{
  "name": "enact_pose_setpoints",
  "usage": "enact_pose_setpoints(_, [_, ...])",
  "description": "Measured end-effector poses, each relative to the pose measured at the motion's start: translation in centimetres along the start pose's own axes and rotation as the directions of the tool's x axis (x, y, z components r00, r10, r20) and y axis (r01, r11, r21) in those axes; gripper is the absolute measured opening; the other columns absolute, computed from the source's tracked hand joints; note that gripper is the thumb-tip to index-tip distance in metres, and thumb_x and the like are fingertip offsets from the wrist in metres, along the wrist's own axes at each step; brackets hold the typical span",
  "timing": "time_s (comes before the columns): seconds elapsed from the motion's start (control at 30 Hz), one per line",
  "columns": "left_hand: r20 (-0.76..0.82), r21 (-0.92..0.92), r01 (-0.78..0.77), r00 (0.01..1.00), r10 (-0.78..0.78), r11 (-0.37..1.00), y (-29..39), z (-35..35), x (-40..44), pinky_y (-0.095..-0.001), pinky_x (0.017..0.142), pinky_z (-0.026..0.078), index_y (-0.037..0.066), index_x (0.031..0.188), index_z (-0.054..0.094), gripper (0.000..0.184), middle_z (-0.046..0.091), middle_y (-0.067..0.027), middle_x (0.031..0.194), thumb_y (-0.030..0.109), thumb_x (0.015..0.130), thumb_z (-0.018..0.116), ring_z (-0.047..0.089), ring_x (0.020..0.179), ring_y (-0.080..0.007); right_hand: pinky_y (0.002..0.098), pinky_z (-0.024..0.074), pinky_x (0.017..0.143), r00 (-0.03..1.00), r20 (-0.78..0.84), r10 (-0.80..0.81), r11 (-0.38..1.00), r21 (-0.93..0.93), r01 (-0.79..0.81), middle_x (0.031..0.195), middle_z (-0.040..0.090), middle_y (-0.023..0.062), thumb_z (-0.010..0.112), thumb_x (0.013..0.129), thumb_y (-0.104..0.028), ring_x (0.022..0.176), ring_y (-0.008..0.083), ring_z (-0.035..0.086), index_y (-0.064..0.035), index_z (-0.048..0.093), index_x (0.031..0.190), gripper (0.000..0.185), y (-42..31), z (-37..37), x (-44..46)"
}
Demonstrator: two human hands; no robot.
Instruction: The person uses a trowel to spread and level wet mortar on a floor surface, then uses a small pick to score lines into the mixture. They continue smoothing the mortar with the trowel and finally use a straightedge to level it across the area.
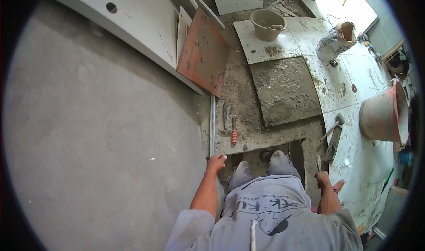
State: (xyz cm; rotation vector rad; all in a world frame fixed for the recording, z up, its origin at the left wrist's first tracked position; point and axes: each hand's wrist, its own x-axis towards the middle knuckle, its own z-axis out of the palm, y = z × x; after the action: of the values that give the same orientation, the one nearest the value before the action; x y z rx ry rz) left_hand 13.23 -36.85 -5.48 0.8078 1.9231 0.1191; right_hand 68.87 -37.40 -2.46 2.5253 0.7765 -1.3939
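Clock directions are being read from the mortar-covered slab (287,91), twelve lying at the top of the view.

1. Tool (318,163), slim: sitting at five o'clock, its upper end pointing towards twelve; being gripped by the closed right hand (323,179).

2. Bar (213,127), metal, long: running along eight o'clock. The left hand (217,163) is curling at its near end, at half past seven; whether it is gripping, one cannot tell.

3. Trowel (226,118), soiled: lying at eight o'clock, between bar and slab.

4. Hand tool (234,136), red-handled: lying just beside the trowel, handle pointing towards six.

5. Hammer (331,128): lying at four o'clock, head uppermost.

6. Dark flat piece (333,144): lying just beside the hammer, between four and five.

7. Brown board (204,51), mortar-spotted: leaning at ten o'clock.

8. Bowl (266,35): standing between eleven and twelve on the white tiles (336,98), holding some material.

9. Bag (329,48), open-topped: resting between one and two.

10. Bucket (377,113), large, smeared: resting between three and four.
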Motion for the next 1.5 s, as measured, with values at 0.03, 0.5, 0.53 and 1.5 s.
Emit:
enact_pose_setpoints(0.03, [0.015,-0.007,-0.004,1.000,0.004,1.000,-1.0,-0.5,1.4,-0.0334,0.081,0.048,0.009,0.120,0.058,0.047,0.066,-0.0122,0.102,0.035,0.081,0.060,0.068,0.074,-0.0208,0.0413,0.0477,0.042,0.999,-0.018,0.049,0.996,0.078,-0.048,0.058,0.054,0.0174,0.061,0.075,-0.011,0.045,0.0289,0.055,0.0083,0.058,0.073,0.020,1.4,0.7,-1.4])
enact_pose_setpoints(0.5, [0.074,0.231,-0.151,0.988,0.137,0.961,-4.7,-5.1,9.9,-0.0316,0.069,0.050,0.003,0.122,0.054,0.051,0.066,-0.0144,0.095,0.036,0.083,0.059,0.066,0.066,-0.0187,0.0403,0.0475,0.046,0.965,0.021,0.262,0.924,0.284,-0.257,0.061,0.057,0.0113,0.065,0.073,-0.011,0.051,0.0238,0.058,0.0034,0.059,0.072,0.016,8.6,16.1,-18.8])
enact_pose_setpoints(0.53, [0.093,0.255,-0.167,0.985,0.148,0.952,-4.4,-4.9,10.1,-0.0316,0.069,0.050,0.003,0.122,0.054,0.051,0.066,-0.0144,0.095,0.036,0.083,0.059,0.066,0.066,-0.0187,0.0403,0.0475,0.046,0.959,0.027,0.281,0.910,0.309,-0.276,0.061,0.057,0.0113,0.065,0.073,-0.011,0.051,0.0238,0.058,0.0034,0.059,0.072,0.016,11.3,18.2,-17.6])
enact_pose_setpoints(1.5, [-0.249,-0.232,-0.048,0.968,-0.012,0.972,5.9,-9.0,2.5,-0.0256,0.043,0.039,0.004,0.109,0.063,0.035,0.062,-0.0057,0.069,0.029,0.085,0.060,0.048,0.047,-0.0109,0.0409,0.0437,0.035,0.995,-0.001,0.102,0.924,0.370,-0.095,0.058,0.052,0.0135,0.056,0.075,-0.010,0.042,0.0255,0.053,0.0056,0.055,0.081,0.017,7.7,6.6,-4.1])
